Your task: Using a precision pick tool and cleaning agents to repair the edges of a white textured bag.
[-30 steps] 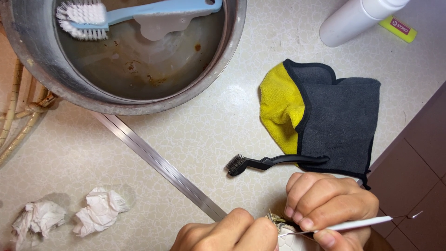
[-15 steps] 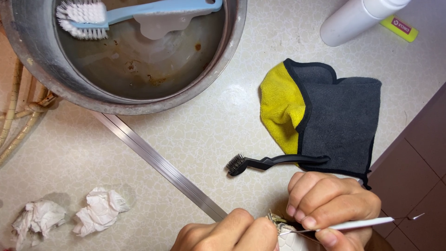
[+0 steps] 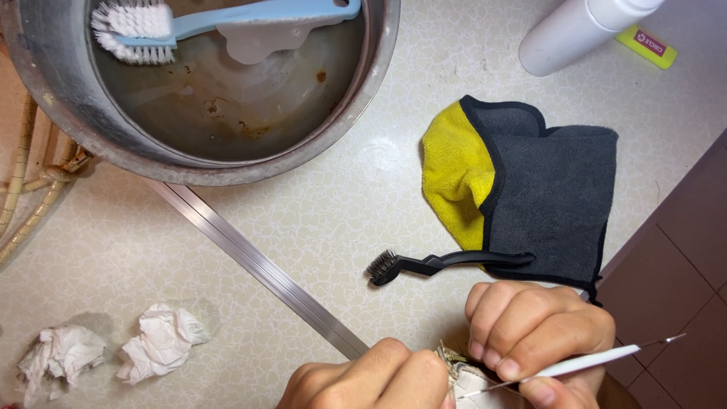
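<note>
Small metal piece (image 3: 454,363) sits pinched in the left hand (image 3: 371,379) at the bottom edge; right hand (image 3: 538,333) grips a thin white pick (image 3: 583,363). Black brush (image 3: 447,265) lies just above, bare counter (image 3: 341,204) beyond.

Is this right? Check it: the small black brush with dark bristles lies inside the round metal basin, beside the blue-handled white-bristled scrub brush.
Not quite. The head view shows the small black brush on the pale countertop, its handle end on the grey-and-yellow cloth. Only the blue-handled scrub brush lies in the round metal basin.
</note>
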